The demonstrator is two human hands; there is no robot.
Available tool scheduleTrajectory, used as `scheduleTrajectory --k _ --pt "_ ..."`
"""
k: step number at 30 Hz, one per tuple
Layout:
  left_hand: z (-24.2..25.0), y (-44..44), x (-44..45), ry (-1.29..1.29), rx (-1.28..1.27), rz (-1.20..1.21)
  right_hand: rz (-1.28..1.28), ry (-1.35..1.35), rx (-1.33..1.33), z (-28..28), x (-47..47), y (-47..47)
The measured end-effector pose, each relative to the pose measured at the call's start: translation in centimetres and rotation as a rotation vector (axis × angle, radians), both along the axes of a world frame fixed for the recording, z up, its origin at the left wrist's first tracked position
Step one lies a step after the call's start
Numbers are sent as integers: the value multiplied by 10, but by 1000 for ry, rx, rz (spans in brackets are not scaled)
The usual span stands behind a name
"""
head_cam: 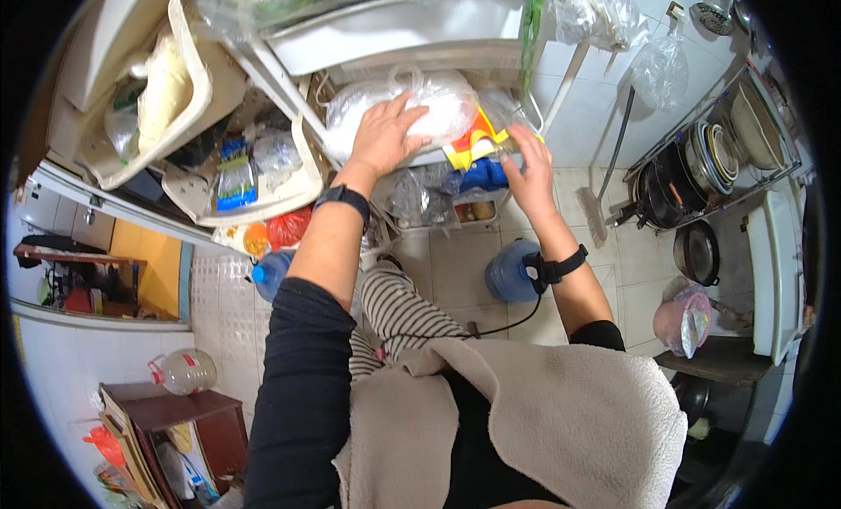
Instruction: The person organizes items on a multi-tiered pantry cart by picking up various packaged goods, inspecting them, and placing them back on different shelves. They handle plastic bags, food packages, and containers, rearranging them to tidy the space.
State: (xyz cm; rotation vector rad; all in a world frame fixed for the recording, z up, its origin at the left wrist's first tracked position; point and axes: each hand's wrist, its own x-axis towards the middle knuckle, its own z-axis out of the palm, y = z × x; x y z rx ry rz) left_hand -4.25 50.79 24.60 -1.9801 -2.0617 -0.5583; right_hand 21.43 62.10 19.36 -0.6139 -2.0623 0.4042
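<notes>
My left hand (389, 133) lies with fingers spread on a bulging white plastic bag (441, 101), which sits in a white shelf basket. My right hand (529, 164) is at the right end of that basket, beside an orange, yellow and white plastic packet (478, 140). Its thumb and fingers are at the packet's edge; whether they pinch it is unclear. Behind the packet lies a clear plastic bag (500, 105). Just below are a blue package (483, 175) and a grey plastic bag (424, 197) on a lower tier.
Pull-out bins (197, 95) with bagged food jut out at left. Blue water bottles (512, 272) stand on the tiled floor near my legs. A broom (594, 213) leans on the right wall by a rack of pans (670, 174). Green stalks (533, 36) hang over the basket.
</notes>
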Motion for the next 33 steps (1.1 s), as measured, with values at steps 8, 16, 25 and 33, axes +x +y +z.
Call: scheduleTrajectory --k 8,16,25,33 --pt "6 -43 30 94 139 -3 48 164 -313 -32 57 -38" --pt "-31 -193 36 -83 143 53 312 111 -975 -111 52 -61" --pt "-194 -402 47 -890 -324 478 426 -77 -929 -142 -36 -85" --pt "-239 -458 91 -690 -132 823 207 -217 -218 -115 -148 -85"
